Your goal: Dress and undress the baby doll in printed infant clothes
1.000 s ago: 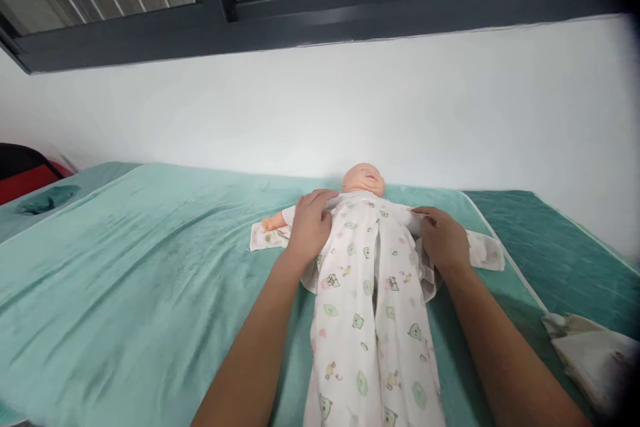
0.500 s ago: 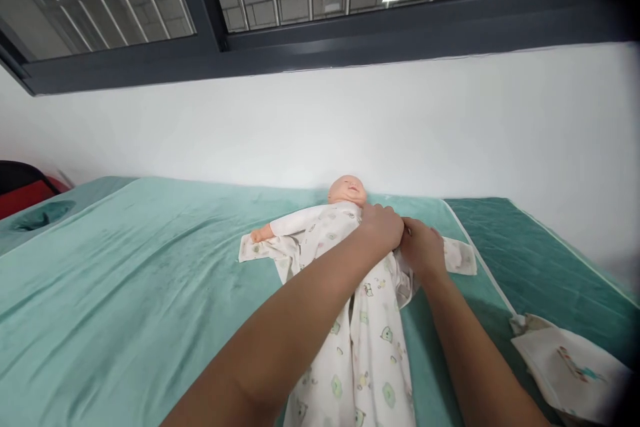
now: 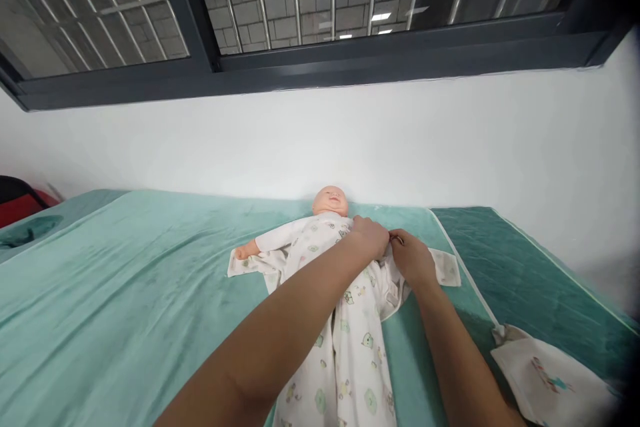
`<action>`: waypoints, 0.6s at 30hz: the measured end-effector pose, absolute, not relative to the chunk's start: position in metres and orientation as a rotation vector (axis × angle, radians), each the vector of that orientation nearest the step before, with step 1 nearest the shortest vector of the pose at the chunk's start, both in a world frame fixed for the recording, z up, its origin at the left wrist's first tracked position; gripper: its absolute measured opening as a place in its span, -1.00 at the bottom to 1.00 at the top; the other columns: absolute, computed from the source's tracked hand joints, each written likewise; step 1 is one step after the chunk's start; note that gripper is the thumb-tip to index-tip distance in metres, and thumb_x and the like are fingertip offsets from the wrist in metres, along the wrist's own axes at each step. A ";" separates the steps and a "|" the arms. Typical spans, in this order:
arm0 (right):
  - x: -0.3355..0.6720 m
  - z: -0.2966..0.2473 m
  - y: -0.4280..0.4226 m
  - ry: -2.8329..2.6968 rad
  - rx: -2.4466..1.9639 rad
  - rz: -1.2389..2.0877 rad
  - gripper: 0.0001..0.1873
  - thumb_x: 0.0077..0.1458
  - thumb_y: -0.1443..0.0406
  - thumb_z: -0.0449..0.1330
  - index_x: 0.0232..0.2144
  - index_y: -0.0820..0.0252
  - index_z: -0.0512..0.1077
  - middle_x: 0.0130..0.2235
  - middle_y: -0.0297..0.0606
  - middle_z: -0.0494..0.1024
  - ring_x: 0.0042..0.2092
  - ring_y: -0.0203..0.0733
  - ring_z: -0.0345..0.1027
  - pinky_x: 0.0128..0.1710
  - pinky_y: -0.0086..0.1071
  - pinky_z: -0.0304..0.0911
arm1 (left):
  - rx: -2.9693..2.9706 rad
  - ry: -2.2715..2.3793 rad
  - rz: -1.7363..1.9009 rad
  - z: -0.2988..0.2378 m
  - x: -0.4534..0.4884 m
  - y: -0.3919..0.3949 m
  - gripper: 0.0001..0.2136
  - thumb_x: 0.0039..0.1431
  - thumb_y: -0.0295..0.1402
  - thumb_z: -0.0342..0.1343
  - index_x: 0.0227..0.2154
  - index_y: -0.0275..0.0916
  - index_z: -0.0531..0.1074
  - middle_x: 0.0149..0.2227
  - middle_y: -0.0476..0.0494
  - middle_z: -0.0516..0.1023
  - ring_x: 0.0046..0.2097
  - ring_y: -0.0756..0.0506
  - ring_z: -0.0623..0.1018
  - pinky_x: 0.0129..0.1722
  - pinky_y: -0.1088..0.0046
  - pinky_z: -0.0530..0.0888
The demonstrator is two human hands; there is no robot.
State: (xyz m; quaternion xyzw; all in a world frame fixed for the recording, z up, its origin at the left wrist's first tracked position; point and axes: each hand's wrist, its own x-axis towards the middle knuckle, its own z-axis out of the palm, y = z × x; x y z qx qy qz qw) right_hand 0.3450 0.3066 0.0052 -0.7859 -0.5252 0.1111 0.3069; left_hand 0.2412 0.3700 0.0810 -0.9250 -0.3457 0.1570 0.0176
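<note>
A baby doll (image 3: 329,201) lies on its back on a teal bed cover (image 3: 125,280), head toward the wall. It wears a white printed sleepsuit (image 3: 350,353). My left hand (image 3: 371,238) reaches across the doll's chest, fingers curled on the cloth near its right-side shoulder. My right hand (image 3: 411,260) sits just beside it, fingers pinched on the same part of the sleepsuit. The doll's arm on the left (image 3: 260,245) lies stretched out over a loose sleeve. On the right, the empty sleeve (image 3: 447,267) lies flat.
A folded white printed cloth (image 3: 550,380) lies at the lower right on a darker green mat (image 3: 540,280). White wall and a dark-framed window stand behind the bed. A red and black object (image 3: 20,200) shows at the far left.
My left hand crossed from the doll's left side over its chest to meet my right hand at the right shoulder. The view tilted up a little.
</note>
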 end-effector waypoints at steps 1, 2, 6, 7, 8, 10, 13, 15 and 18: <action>0.346 0.004 0.308 -1.384 -2.083 0.325 -0.63 0.22 0.26 -0.08 -0.14 0.05 0.51 -0.08 -0.22 0.61 -0.07 -0.04 0.45 -0.21 -0.30 0.19 | -2.897 -1.023 0.511 0.078 0.244 0.369 -0.71 0.06 -0.41 0.18 -0.11 -0.24 0.52 0.00 -0.31 0.57 0.08 -0.30 0.50 0.10 0.07 0.35; 0.348 0.003 0.309 -1.385 -2.083 0.344 -0.65 0.21 0.25 -0.07 -0.16 0.05 0.51 -0.09 -0.22 0.62 -0.08 -0.03 0.46 -0.21 -0.30 0.19 | -2.915 -0.980 0.531 0.075 0.246 0.369 -0.73 0.04 -0.40 0.20 -0.15 -0.22 0.53 -0.04 -0.28 0.59 0.05 -0.27 0.51 0.11 0.07 0.34; 0.354 -0.002 0.314 -1.396 -2.065 0.384 -0.67 0.19 0.23 -0.04 -0.13 0.05 0.48 -0.09 -0.19 0.61 -0.07 0.00 0.45 -0.19 -0.28 0.19 | -2.935 -0.897 0.561 0.065 0.251 0.374 -0.79 0.01 -0.40 0.22 -0.23 -0.22 0.53 -0.10 -0.25 0.61 -0.02 -0.25 0.54 0.12 0.03 0.31; 0.355 -0.004 0.314 -1.394 -2.062 0.390 -0.66 0.19 0.24 -0.04 -0.11 0.05 0.47 -0.09 -0.18 0.61 -0.06 0.01 0.45 -0.18 -0.28 0.19 | -2.934 -0.889 0.559 0.062 0.252 0.375 -0.79 0.01 -0.40 0.22 -0.23 -0.22 0.53 -0.10 -0.25 0.61 -0.03 -0.25 0.54 0.11 0.02 0.31; 0.356 -0.006 0.315 -1.390 -2.058 0.393 -0.66 0.19 0.24 -0.04 -0.09 0.04 0.46 -0.08 -0.17 0.61 -0.06 0.02 0.45 -0.17 -0.27 0.19 | -2.932 -0.883 0.554 0.060 0.253 0.377 -0.78 0.02 -0.40 0.22 -0.22 -0.22 0.53 -0.10 -0.26 0.61 -0.04 -0.24 0.54 0.10 0.02 0.31; 0.358 -0.008 0.316 -1.375 -2.047 0.392 -0.65 0.18 0.24 -0.04 -0.07 0.04 0.45 -0.09 -0.16 0.61 -0.05 0.03 0.44 -0.17 -0.25 0.19 | -2.924 -0.873 0.539 0.056 0.255 0.379 -0.76 0.02 -0.40 0.23 -0.20 -0.23 0.53 -0.08 -0.28 0.61 -0.05 -0.24 0.55 0.08 0.04 0.33; 0.359 -0.009 0.316 -1.348 -2.011 0.382 -0.66 0.17 0.26 -0.05 -0.11 0.04 0.47 -0.12 -0.17 0.61 -0.07 0.01 0.45 -0.18 -0.26 0.20 | -2.902 -0.865 0.496 0.057 0.254 0.376 -0.72 0.03 -0.40 0.23 -0.15 -0.23 0.51 -0.07 -0.30 0.60 -0.05 -0.25 0.56 0.05 0.07 0.35; 0.359 -0.007 0.315 -1.322 -1.979 0.374 -0.67 0.17 0.26 -0.05 -0.16 0.06 0.48 -0.14 -0.18 0.61 -0.09 -0.02 0.45 -0.19 -0.27 0.22 | -2.875 -0.862 0.454 0.064 0.250 0.372 -0.73 0.05 -0.41 0.22 -0.13 -0.25 0.51 -0.07 -0.31 0.60 -0.04 -0.26 0.56 0.03 0.08 0.36; 0.361 -0.006 0.313 -1.260 -1.941 0.359 -0.66 0.17 0.25 -0.06 -0.16 0.08 0.47 -0.19 -0.16 0.60 -0.13 -0.02 0.44 -0.21 -0.26 0.23 | -2.830 -0.860 0.369 0.078 0.240 0.367 -0.73 0.09 -0.45 0.17 -0.11 -0.27 0.49 -0.06 -0.33 0.60 0.00 -0.29 0.54 0.01 0.10 0.35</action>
